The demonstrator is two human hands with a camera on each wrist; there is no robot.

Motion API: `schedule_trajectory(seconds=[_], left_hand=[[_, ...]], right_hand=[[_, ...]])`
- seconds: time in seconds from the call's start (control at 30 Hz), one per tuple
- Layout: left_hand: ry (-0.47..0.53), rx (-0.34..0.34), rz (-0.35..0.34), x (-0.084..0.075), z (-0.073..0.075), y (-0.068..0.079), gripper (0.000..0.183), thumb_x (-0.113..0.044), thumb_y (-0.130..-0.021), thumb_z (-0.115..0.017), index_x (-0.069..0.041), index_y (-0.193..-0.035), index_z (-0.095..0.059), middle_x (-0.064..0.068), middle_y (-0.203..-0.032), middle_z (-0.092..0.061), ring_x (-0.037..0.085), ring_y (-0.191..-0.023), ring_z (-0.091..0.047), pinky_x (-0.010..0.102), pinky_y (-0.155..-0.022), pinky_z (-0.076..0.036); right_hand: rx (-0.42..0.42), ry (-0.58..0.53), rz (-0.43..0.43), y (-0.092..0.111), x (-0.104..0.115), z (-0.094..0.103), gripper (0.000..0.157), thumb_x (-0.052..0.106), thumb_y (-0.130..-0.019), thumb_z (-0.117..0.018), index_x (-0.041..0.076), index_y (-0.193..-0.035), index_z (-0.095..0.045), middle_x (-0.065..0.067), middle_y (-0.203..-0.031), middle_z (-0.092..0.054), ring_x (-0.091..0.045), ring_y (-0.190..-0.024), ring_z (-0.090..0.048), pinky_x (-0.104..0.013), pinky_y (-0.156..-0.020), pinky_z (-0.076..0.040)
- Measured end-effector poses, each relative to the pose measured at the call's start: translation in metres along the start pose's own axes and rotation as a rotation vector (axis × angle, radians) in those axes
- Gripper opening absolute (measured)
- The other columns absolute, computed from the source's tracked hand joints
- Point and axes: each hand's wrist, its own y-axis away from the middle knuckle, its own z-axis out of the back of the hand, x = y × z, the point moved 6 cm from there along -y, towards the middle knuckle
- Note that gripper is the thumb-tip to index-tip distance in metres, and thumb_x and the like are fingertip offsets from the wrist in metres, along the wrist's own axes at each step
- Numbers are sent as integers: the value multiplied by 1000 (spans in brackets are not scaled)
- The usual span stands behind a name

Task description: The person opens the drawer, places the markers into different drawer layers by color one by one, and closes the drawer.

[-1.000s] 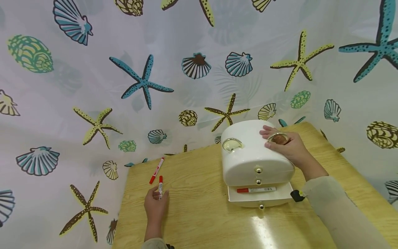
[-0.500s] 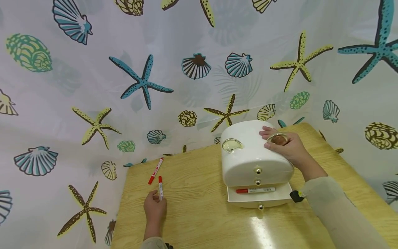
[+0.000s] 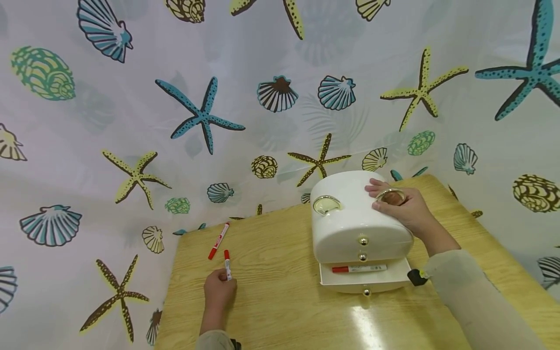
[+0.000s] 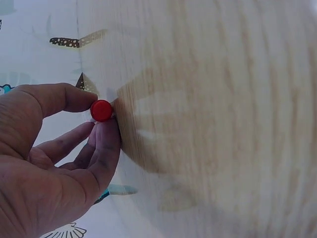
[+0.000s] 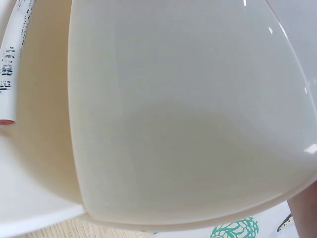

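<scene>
My left hand (image 3: pixel 219 291) pinches a white marker (image 3: pixel 228 271) with a red end between thumb and fingertips, over the left side of the table. Seen end-on in the left wrist view, the marker's red end (image 4: pixel 102 110) sticks out of the grip. My right hand (image 3: pixel 404 206) lies on top of a white storage box (image 3: pixel 363 218), fingers extended about its right gold-rimmed handle (image 3: pixel 391 190). The box's lowest drawer (image 3: pixel 365 283) is pulled out and holds another marker (image 3: pixel 365 268). In the right wrist view, the box's side (image 5: pixel 188 99) fills most of the picture.
Another red-ended marker (image 3: pixel 218 241) lies on the wooden table (image 3: pixel 271 272), just beyond the left hand. A second gold-rimmed handle (image 3: pixel 326 205) is on the box's left. Behind the table hangs a curtain (image 3: pixel 245 175) printed with shells and starfish.
My left hand has drawn slightly toward me with its marker, and its fingers are more curled. My right hand stays on the box, and the drawer has not moved.
</scene>
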Motion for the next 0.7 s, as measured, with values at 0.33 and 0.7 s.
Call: schedule_trajectory(seconds=[0.33,0.7], left_hand=[[51,33,-7,-1,-5,-6,52,2,-70,-64,4,-122,-62,22,-99,-69,17,-78,-64,24,-59,-51],[166,68,-13,-18,-11,2,53,3,-75,-65,0,-128,-59,22,-104,-65,16,-80,-67,26,-60,-52]], right_hand=[[3,14,-9,-1,-2,1,42,19,-85,-77,3,-123,-67,1,-134,-64,-4,-140,-41,-13,-113,-28],[-5,8,-11,0,-1,0,41,18,-85,-77,2,-122,-68,1,-133,-64,-3,-139,-42,-12,-112,-29]])
